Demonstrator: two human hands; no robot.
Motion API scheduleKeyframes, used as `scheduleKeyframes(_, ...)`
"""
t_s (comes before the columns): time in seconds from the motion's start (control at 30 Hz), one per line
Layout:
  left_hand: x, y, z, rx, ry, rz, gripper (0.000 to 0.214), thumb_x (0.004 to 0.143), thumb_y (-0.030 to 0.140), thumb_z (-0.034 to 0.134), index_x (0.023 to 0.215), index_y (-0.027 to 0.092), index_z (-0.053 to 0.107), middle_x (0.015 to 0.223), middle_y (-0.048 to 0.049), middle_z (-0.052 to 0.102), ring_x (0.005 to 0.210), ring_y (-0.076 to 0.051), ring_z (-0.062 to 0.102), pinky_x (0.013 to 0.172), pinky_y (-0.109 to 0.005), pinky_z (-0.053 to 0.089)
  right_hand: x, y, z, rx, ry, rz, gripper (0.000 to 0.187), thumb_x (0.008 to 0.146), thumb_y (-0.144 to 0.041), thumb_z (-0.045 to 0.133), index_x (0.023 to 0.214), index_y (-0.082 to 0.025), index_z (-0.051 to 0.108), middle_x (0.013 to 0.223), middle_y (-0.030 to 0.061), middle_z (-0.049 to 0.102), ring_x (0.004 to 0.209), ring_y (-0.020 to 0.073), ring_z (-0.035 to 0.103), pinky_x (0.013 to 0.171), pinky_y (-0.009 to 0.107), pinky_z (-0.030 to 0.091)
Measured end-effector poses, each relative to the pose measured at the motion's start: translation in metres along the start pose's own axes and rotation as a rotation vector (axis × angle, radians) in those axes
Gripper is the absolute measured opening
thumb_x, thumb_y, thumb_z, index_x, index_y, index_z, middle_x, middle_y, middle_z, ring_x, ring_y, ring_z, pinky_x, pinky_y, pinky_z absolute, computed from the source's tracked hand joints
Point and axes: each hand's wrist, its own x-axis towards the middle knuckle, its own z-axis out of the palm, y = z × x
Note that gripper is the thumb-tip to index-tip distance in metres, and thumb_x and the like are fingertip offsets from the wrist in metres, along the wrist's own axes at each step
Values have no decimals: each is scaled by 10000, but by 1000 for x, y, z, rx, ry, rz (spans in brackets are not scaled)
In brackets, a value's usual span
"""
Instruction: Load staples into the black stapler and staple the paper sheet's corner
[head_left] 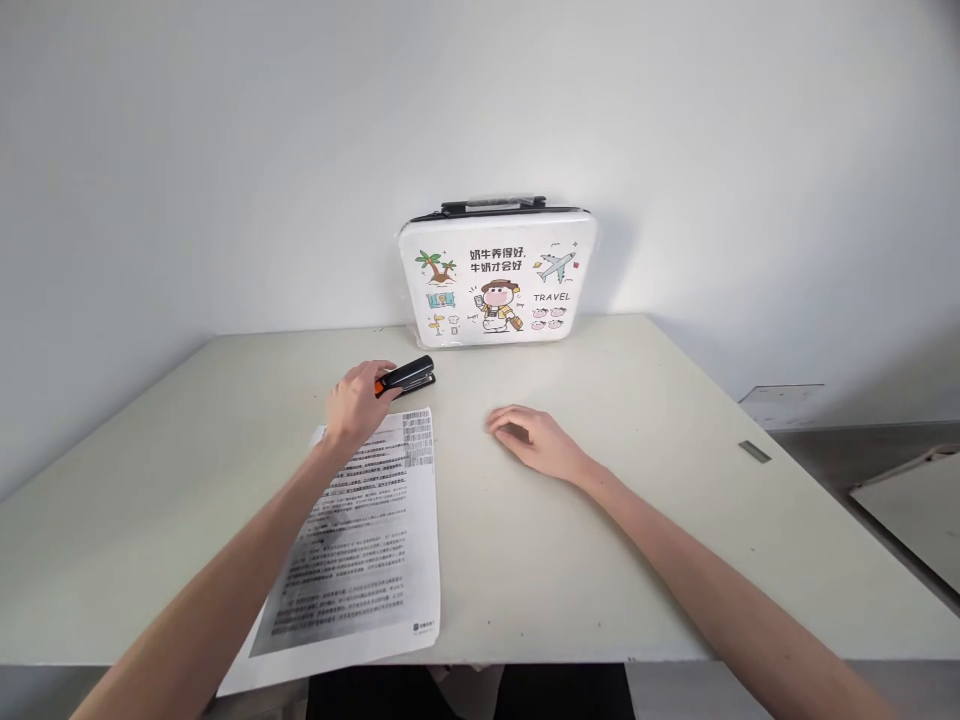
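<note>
A black stapler [409, 376] with an orange end lies on the pale table [645, 450], just beyond the top edge of a printed sheet of paper [367, 530]. My left hand [356, 405] reaches over the paper's top corner, and its fingers close on the stapler's orange end. My right hand [534, 440] rests palm down on the bare tabletop to the right of the paper, fingers loosely curled and holding nothing.
A white carry case [499, 280] with cartoon travel pictures and a black handle stands upright against the wall at the table's back. The paper's lower corner hangs over the table's near edge. Another pale surface [911, 510] sits lower at the right.
</note>
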Motion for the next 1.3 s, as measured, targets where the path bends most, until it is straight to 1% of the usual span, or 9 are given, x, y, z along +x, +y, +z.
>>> scheduleKeyframes(0.13,-15,43,-6,-15,122,85,344,906,296,752,1244,264,693,1135,-53,790,1034,-264,748,799,-345,548,0,-11,-3,157,14,123,264,1011,-465,605,1147,-279,736,1270,63,767,1164,256,715,928,402,580)
scheduleKeyframes(0.27,-36,97,-3,-71,173,279,338,940,298,735,1269,254,675,1089,-52,798,983,-238,746,754,-310,547,1,-25,-1,594,-7,222,598,967,-658,643,1431,-284,593,1472,88,671,1399,265,601,1175,458,481)
scheduleKeyframes(0.37,-52,130,8,-30,113,512,225,1011,246,642,1233,249,677,1055,-56,794,989,-250,724,718,-326,555,1,-31,3,827,38,220,639,937,-760,605,1311,-244,648,1362,109,721,1319,281,650,1134,463,521)
scheduleKeyframes(0.5,-66,146,20,-72,26,598,367,1016,181,620,1378,225,577,1175,-92,762,1125,-278,704,848,-388,602,3,-29,4,907,257,373,593,899,-786,614,1113,-237,676,1205,111,756,1182,292,701,939,407,617)
scheduleKeyframes(0.6,-75,134,17,-168,-51,706,470,1038,256,627,1484,230,481,1365,-116,694,1299,-290,646,1043,-450,572,5,-22,-2,873,392,451,572,830,-751,711,1078,-237,680,1161,109,762,1156,308,708,870,391,625)
scheduleKeyframes(0.7,-85,106,7,-211,-137,758,491,1066,337,593,1529,259,449,1482,-114,632,1430,-288,562,1187,-503,484,5,-15,-9,711,371,455,563,809,-703,761,1097,-224,692,1085,96,771,1074,301,726,835,387,606)
scheduleKeyframes(0.83,-99,51,-8,-117,-231,567,503,1068,451,575,1534,291,473,1602,-115,534,1563,-337,396,1237,-592,411,2,-13,-20,448,278,432,567,819,-716,740,1095,-222,709,916,47,737,906,255,697,769,368,563)
scheduleKeyframes(1.03,-111,-22,-26,40,-440,159,672,1070,626,441,1645,286,366,1752,-94,309,1637,-370,202,1253,-637,348,-4,-24,-34,208,57,456,522,788,-739,756,814,-231,639,683,-31,543,637,162,512,576,291,396)
scheduleKeyframes(1.3,-103,-45,-9,69,-441,157,735,1052,648,432,1666,248,378,1763,-86,267,1639,-364,180,1301,-612,256,-7,-29,-37,39,-19,329,519,792,-733,754,778,-231,620,703,-31,517,632,138,440,542,263,313)
